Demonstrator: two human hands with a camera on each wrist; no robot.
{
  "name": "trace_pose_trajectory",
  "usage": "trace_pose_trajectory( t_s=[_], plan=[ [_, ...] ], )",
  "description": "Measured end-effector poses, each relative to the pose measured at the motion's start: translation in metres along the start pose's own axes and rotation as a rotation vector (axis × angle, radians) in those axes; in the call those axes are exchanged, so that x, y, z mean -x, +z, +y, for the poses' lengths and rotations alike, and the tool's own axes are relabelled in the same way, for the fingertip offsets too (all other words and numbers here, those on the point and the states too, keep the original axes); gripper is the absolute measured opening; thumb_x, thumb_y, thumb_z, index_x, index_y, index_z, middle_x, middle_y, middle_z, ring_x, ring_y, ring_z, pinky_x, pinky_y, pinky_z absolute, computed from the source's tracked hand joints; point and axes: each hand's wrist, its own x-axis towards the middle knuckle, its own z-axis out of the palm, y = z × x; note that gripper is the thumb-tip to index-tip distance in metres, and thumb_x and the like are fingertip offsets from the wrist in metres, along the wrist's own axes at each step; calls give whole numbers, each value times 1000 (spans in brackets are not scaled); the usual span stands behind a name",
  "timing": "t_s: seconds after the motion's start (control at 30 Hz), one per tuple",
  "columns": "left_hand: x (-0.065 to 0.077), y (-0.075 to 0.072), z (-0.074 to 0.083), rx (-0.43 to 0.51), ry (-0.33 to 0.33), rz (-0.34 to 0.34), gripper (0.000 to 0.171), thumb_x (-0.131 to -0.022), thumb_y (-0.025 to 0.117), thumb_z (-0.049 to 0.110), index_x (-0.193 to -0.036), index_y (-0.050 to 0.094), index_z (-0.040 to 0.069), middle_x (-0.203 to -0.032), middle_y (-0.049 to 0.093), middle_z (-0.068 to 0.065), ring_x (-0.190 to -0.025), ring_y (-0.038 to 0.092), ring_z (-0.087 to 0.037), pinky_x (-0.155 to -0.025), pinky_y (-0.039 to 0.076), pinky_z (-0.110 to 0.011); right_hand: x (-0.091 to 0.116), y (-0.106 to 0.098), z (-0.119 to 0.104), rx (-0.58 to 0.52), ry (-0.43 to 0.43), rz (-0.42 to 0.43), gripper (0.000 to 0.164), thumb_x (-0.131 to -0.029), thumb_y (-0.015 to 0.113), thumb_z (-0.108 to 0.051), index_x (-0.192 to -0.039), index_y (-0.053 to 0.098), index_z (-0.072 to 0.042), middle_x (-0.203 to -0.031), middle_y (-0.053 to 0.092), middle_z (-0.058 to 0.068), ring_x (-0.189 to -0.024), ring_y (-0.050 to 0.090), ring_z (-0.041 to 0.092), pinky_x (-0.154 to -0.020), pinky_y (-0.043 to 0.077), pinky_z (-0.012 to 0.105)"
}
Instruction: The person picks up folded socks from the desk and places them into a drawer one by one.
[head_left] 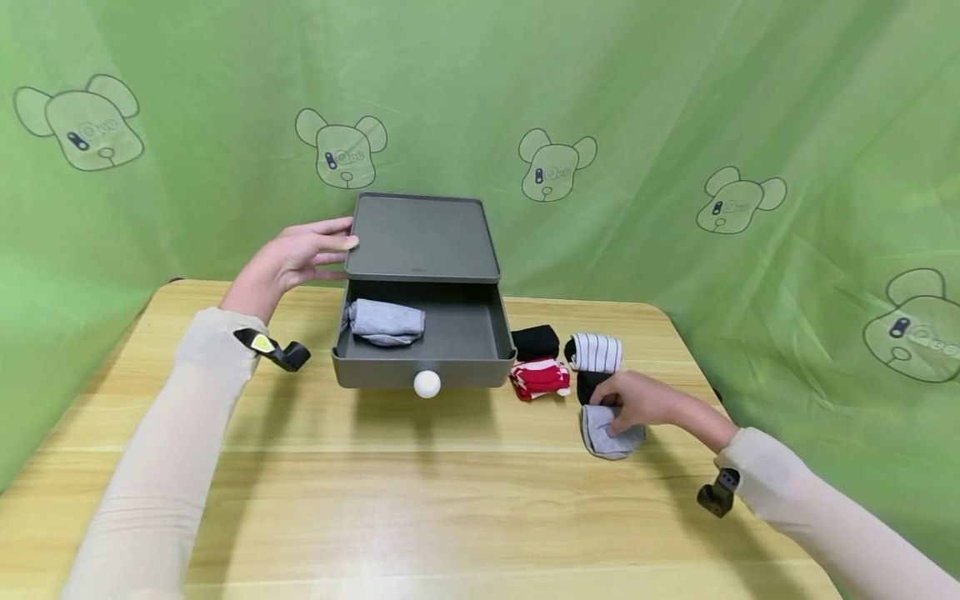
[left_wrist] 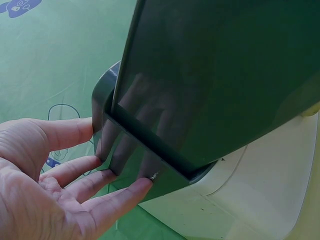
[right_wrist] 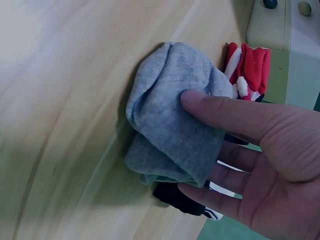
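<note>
We locate the gray bundle (head_left: 597, 433) at the right side of the table (head_left: 450, 525), at the near end of a group of folded bundles. The right hand (head_left: 639, 398) pinches it, thumb on its upper face; its grip is clamped on the fabric. We cannot tell whether the bundle touches the wood. Just beyond it we find a black bundle (head_left: 590, 385), then a striped bundle (head_left: 597, 353). To their left sit a red-and-white bundle (head_left: 542, 379) and a second black bundle (head_left: 535, 342). Further left, the drawer (head_left: 467, 325) with its white knob (head_left: 427, 384) stands pulled out, a second gray bundle (head_left: 387, 320) lying at its left side. The left hand (head_left: 298, 252) touches the left side of the gray cabinet (head_left: 423, 237), grip apart, fingers extended. Behind, we see a green curtain (head_left: 450, 67).
</note>
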Motion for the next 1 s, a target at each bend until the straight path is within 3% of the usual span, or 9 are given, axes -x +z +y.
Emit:
trace_pose_trajectory(
  t_s=[0.33, 0.53, 0.83, 1.0],
  plan=[
    [0, -1, 0, -3, 2, 1, 70, -104, 56, 11, -163, 18, 17, -169, 23, -15, -156, 24, -33, -127, 27, -54, -4, 2, -1, 8, -19, -2, 32, -72, 88, -4, -102, 76, -5, -97, 75, 2, -87, 63, 10, -71, 56, 24],
    [0, 0, 0, -7, 3, -17, 71, -105, 55, 10, -163, 16, 16, -170, 18, -15, -157, 20, -35, -127, 27, -55, -5, -4, -3, -53, -64, -41, 28, -74, 87, -2, -100, 75, -5, -94, 74, 0, -85, 62, 8, -70, 55, 22],
    [-1, -1, -1, -3, 6, -14, 74, -103, 60, 12, -163, 18, 17, -170, 19, -14, -157, 20, -34, -126, 30, -53, -8, -35, -22, -217, -52, -132, 26, -79, 84, -3, -103, 74, -1, -92, 75, 6, -83, 67, 15, -69, 59, 22],
    [-1, -2, -1, -8, 10, -19, 73, -103, 58, 12, -163, 17, 16, -170, 18, -15, -157, 20, -34, -127, 27, -55, -13, -61, -41, -205, -22, -135, 29, -81, 83, -8, -109, 74, -3, -96, 76, 4, -87, 68, 17, -74, 61, 24]
  ],
)
